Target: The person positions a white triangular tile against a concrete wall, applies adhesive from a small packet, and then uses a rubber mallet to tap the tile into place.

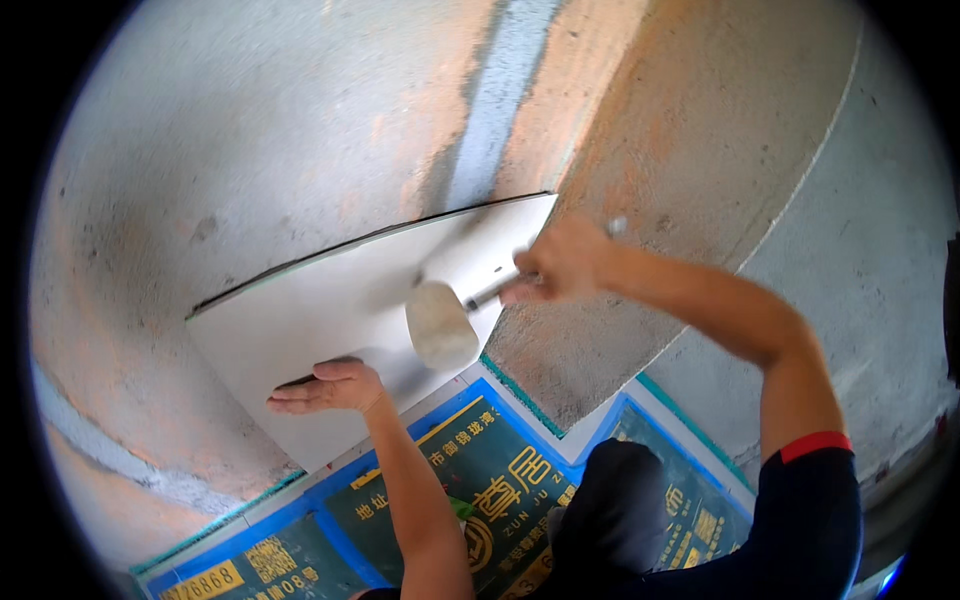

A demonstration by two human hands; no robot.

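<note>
Against the rough wall, we see a white tile, apparently steadied by a left grip spread flat and holding nothing, while the right grip is wrapped firmly round a pale mallet, seemingly for control before the tile's face.

We are in an unfinished room, an indoor building site. We see a rough, bare wall at ten o'clock, a grey strip at twelve, printed green floor sheeting at six, blue tape at seven, plus a white panel at nine and a mallet near the centre.
</note>
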